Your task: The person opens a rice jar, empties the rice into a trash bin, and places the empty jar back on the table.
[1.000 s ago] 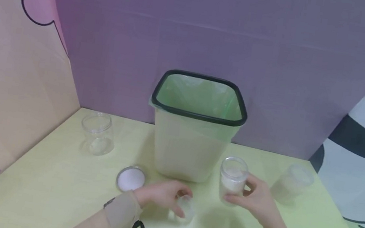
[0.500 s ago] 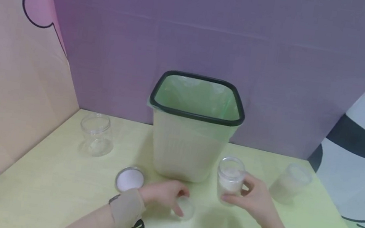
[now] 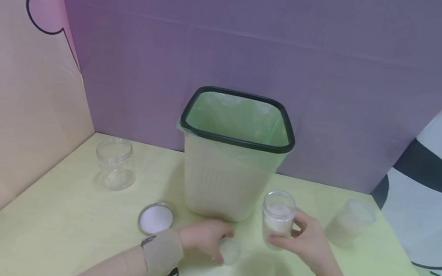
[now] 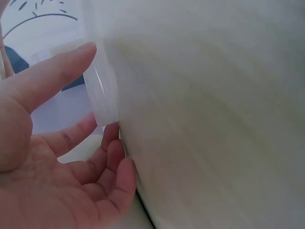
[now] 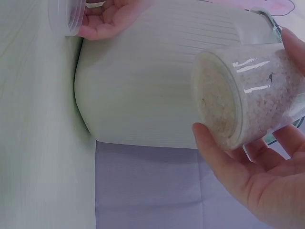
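Observation:
My right hand (image 3: 309,243) grips a clear jar (image 3: 277,220), held above the table with its open top upward. Whitish-pink grains fill part of this jar, as the right wrist view shows up close. Low over the table, my left hand (image 3: 205,237) pinches a translucent round plastic lid (image 3: 230,251) between thumb and fingers. In the left wrist view the lid (image 4: 102,90) stands on edge, its rim between the thumb and the index finger. The other fingers of that hand are loosely curled below it.
Behind both hands stands a pale waste bin (image 3: 224,180) with a black rim and green liner. A clear jar (image 3: 116,166) is at the back left, a round shallow lid-like disc (image 3: 156,219) nearer. At the right stands a cloudy container (image 3: 350,222). Purple wall (image 3: 258,45) backs the table.
My left hand has shifted slightly right with the lid, which has turned to show more of its round face. The right hand and jar stay nearly in place.

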Available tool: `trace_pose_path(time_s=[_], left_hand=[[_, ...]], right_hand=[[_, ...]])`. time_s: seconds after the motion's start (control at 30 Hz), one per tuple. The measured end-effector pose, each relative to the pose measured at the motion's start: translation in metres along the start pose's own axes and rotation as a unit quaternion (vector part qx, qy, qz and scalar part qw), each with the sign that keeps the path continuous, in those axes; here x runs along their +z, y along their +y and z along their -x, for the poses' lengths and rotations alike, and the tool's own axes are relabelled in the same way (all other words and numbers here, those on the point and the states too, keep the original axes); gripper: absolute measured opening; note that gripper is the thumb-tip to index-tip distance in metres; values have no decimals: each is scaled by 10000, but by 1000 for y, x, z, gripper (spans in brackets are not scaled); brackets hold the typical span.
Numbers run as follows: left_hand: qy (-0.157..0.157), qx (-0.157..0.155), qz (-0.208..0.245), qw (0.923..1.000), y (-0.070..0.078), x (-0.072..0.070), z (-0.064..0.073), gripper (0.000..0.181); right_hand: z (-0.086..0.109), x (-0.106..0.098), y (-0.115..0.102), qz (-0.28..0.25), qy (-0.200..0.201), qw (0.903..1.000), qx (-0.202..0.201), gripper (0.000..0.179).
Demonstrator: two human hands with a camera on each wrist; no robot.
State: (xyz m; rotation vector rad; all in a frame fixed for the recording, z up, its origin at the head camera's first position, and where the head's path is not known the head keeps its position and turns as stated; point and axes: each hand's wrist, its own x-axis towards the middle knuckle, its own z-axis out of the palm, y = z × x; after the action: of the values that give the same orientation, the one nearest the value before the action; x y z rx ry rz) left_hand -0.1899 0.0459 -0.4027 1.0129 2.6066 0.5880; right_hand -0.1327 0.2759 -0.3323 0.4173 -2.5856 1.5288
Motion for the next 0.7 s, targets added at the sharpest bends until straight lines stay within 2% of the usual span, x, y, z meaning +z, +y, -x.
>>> trace_pose_path(time_s=[0.23,0.4,0.5,0.6,0.7], left_hand=[[25,-5,-94,10000,3,-1,0,55],[109,3,71,9999,2,-4,4,67],[187,-1,319,9993,0,-7,8,70],[297,-23,754,9967,0,-14,14,62],[631,137,1128,9915,-1,-23,21,50]], right_hand=[[1,2,-1,-29,-7,10000,-86,59],[1,2,0,-52,-5,9999,-122,58],[1,1,0,-16,5,9999,-102,59],[1,0,1,-13,-28,10000,19,59],[1,0,1,-38,-59,9999,108,61]])
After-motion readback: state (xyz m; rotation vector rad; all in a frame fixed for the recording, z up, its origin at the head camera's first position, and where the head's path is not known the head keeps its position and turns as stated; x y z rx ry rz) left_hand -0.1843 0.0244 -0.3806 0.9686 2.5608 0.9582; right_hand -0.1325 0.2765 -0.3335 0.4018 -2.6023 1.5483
